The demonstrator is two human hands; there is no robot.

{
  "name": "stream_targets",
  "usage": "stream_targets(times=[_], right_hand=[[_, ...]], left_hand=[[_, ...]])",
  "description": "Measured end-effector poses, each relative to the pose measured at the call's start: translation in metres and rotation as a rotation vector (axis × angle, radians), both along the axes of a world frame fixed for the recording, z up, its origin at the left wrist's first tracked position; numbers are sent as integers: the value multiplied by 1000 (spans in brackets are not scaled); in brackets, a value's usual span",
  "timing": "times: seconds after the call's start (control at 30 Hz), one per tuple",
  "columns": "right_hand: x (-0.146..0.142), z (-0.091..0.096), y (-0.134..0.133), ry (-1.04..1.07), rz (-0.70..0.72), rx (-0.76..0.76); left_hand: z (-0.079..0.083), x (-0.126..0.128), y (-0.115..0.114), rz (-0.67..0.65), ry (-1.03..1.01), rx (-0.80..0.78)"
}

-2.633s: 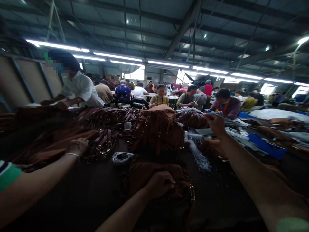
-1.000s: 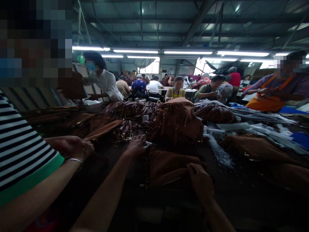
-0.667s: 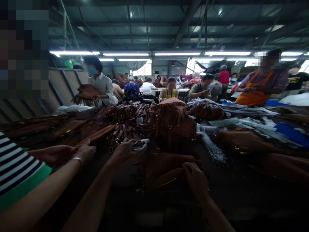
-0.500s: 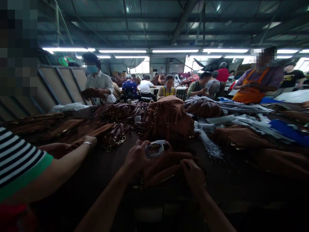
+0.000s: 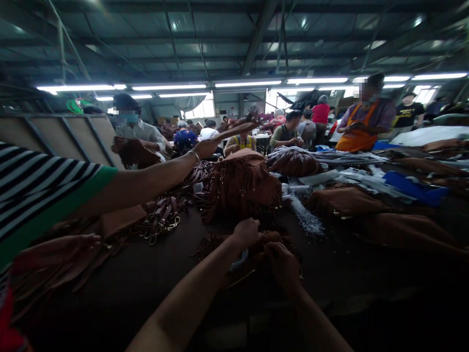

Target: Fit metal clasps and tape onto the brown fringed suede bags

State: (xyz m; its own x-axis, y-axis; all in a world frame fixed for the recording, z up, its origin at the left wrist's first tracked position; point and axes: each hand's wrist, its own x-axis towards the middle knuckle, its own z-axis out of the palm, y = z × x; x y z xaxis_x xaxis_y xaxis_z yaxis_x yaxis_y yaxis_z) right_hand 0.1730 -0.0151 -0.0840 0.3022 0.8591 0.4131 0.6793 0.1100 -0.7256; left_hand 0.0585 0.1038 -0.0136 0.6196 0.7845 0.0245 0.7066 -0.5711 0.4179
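A brown fringed bag point(image 5: 214, 243) lies flat on the dark table right in front of me. My left hand point(image 5: 247, 231) is closed over its top edge, fingers curled down into it. My right hand point(image 5: 280, 262) grips the same bag from the right, fingers closed on the suede. A pale wad of clear plastic point(image 5: 239, 259) shows between my two hands, under my left wrist. How far it sits inside the bag is hidden.
A co-worker's arm in a striped sleeve point(image 5: 44, 181) reaches across from the left, lifting a brown strap point(image 5: 236, 129). Behind my hands stand an upright fringed bag point(image 5: 242, 183), a pile of straps with clasps point(image 5: 161, 222), clear plastic bags point(image 5: 305, 218) and a blue tray point(image 5: 414, 188). Other people work at far tables.
My left hand fetched the plastic wad from beyond the bag and brought it down onto the bag; both hands closed together there. The co-worker's arm rose and stretched across with a strap.
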Motion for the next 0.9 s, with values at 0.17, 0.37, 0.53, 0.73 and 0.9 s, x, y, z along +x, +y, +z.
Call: stream_targets(times=[0.17,0.37,0.53,0.73,0.9], right_hand=[[1,-2,3,62,-27,-24],[3,2,5,248,-27,-46],[4,2,8,369,-15,-9],[4,5,9,358,-47,-33],[5,4,10,326,-41,-57]], left_hand=[[-14,18,22,-116,-62,-115],[-17,-2,4,-124,-321,-207],[-25,-7,-9,-145,-424,-292],[-24,-9,-12,-142,-427,-251],[-22,-11,-16,-185,-380,-255]])
